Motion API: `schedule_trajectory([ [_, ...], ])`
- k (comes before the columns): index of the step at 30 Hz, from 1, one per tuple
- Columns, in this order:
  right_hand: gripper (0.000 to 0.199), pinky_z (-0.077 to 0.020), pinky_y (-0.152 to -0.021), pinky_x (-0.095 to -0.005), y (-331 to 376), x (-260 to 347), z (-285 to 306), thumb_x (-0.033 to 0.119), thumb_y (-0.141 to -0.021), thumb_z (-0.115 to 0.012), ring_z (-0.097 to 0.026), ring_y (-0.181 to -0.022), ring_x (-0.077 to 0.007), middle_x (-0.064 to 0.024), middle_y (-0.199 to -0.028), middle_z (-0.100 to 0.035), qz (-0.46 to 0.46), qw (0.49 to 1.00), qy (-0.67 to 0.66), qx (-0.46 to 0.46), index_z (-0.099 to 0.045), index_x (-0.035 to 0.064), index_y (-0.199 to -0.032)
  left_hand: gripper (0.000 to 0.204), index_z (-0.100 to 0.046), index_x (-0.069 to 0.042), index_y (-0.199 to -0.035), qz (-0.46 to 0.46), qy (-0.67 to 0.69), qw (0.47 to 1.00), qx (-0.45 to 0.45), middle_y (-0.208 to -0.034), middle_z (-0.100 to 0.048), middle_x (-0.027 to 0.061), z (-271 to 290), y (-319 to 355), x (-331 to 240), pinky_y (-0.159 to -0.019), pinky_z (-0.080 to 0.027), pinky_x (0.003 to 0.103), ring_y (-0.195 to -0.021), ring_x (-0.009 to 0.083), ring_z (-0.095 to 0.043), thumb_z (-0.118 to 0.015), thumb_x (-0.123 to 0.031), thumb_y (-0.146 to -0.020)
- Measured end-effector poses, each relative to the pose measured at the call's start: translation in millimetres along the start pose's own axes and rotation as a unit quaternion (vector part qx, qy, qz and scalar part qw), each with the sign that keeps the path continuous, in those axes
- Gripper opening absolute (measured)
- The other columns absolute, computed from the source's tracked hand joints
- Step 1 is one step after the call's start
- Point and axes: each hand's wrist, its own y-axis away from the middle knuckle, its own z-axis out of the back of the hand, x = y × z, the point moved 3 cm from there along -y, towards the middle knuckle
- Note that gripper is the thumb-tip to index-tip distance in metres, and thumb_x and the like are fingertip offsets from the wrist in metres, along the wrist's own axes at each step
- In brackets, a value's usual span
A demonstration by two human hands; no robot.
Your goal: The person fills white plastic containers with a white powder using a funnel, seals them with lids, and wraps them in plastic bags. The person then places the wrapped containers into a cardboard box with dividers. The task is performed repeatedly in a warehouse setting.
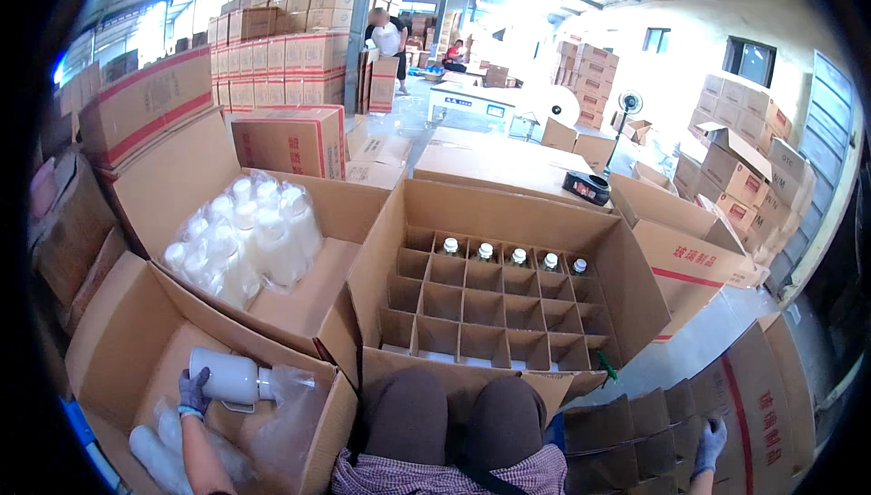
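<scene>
In the open carton (118, 332) at the lower left, my gloved left hand (193, 392) is closed around the base end of a white bottle (227, 379) with a side handle. The bottle lies on its side, its neck pointing right at a crumpled clear plastic bag (288, 413). More white bottles (156, 459), partly under clear plastic, lie below my left forearm. My gloved right hand (711, 445) is at the lower right, over folded cardboard (653, 427), fingers curled together; whatever they hold, if anything, is hidden.
Before my knees stands a carton with cardboard dividers (485, 304); several capped bottles (518, 257) fill its far row. Left of it, a carton (318, 304) holds plastic-wrapped white bottles (245, 232). A black tape roll or dispenser (586, 187) rests behind. Another person (388, 39) stands far off.
</scene>
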Motion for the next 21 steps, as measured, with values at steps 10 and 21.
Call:
schedule_trajectory([
  [10, 0.04, -0.0524, -0.097, -0.0365, 173.8, 405.6, -202.5, 0.006, -0.092, -0.06, -0.063, -0.114, -0.0254, -0.015, -0.125, -0.063, 0.124, 0.777, -0.385, 0.482, -0.058, 0.0019, -0.132, 0.1, -0.04, -0.002, -0.146, -0.419, -0.005, 0.906, -0.061, -0.136, -0.052, 0.0124, -46.3, 255.2, -222.7, -0.104, -0.045, 0.038, -0.124, 0.0235, -0.052, -0.089, -0.045, -0.071],
  [21, 0.061, -0.0496, -0.101, -0.0539, 264.7, 387.1, -265.4, 0.058, -0.102, -0.034, -0.055, -0.13, -0.0319, -0.007, -0.144, -0.056, -0.367, 0.405, -0.58, 0.605, -0.051, 0.0176, -0.143, 0.059, -0.061, -0.006, -0.105, -0.677, -0.398, 0.498, 0.368, -0.11, -0.06, 0.0133, -289.0, 441.0, -329.3, -0.099, -0.045, 0.046, -0.117, 0.031, -0.056, -0.085, -0.045, -0.068],
])
